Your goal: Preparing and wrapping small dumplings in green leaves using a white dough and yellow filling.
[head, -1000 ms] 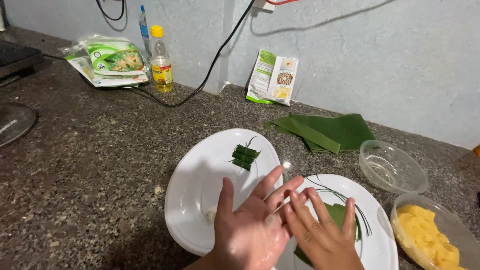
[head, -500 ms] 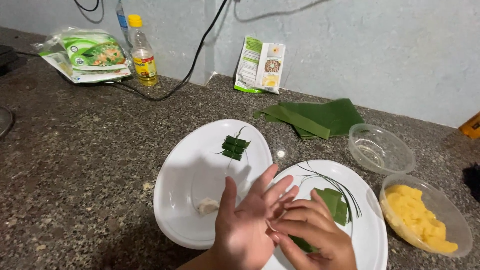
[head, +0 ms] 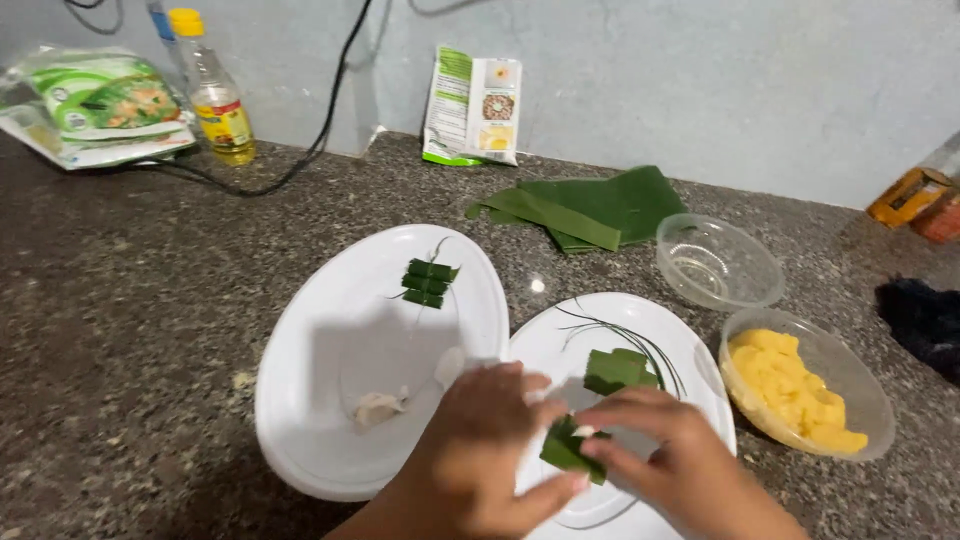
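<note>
Nearest, the left hand (head: 480,455) and right hand (head: 672,462) pinch a small folded green leaf piece (head: 567,447) between their fingertips, over the right white plate (head: 690,355). At eleven o'clock, the left white plate (head: 330,330) carries a tied leaf parcel (head: 428,283). At two o'clock sits a bowl of yellow filling (head: 800,385); farther back lie banana leaves (head: 590,208).

Count: two white plates (head: 330,400) (head: 690,345); two clear plastic bowls (head: 718,262) (head: 870,420); one oil bottle (head: 215,95); one stack of banana leaves (head: 590,207); one tied leaf parcel (head: 430,283).
</note>
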